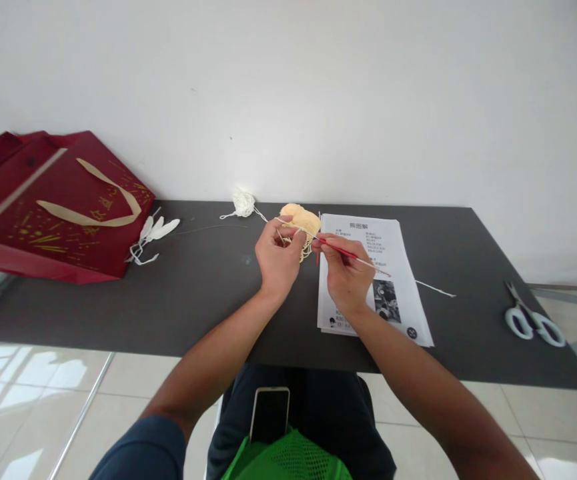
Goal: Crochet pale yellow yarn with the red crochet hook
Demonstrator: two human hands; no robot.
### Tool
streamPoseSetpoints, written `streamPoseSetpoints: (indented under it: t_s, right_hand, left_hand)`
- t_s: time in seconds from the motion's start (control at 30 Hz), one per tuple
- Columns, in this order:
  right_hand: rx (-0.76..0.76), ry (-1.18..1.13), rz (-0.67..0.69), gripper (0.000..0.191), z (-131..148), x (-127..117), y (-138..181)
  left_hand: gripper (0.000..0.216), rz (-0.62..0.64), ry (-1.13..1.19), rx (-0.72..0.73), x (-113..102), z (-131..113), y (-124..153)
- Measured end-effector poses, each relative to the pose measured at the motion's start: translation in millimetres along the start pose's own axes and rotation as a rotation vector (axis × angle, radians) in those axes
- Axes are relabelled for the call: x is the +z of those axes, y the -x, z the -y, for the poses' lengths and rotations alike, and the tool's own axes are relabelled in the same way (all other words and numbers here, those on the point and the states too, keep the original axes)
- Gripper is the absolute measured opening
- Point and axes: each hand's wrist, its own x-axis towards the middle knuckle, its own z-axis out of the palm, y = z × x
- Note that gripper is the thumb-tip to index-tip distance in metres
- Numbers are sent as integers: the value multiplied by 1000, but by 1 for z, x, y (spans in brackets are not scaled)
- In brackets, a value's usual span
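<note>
Right hand (345,275) gripping red-handled crochet hook (339,249), held above edge of printed sheets (393,243). Long axis slants: one end far-left, at left hand's fingertips; other near-right, over the page. Left hand (277,259) pinching white yarn (261,215), strand running to white ball (243,202) on tabletop (208,287).

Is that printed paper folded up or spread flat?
Spread flat: the paper lies printed side up under the right hand, all four corners of its top sheet showing.
</note>
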Motion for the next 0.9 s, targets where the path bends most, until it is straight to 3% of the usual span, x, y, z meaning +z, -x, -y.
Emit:
streamPoseSetpoints:
  t_s: [0.27,0.47,0.67,0.9]
  right_hand:
    - [-1,36,32,11,-2,-2,-1]
    - [113,30,2,12,-6,-2,-2]
    - [204,-19,-3,13,-10,-2,-7]
    - [187,-16,15,13,-9,-2,-9]
  left_hand:
    - [34,13,53,-72,3,-2,1]
    - [34,28,67,-87,4,2,1]
    - [32,16,56,-78,5,5,1]
    - [33,14,80,-48,5,3,0]
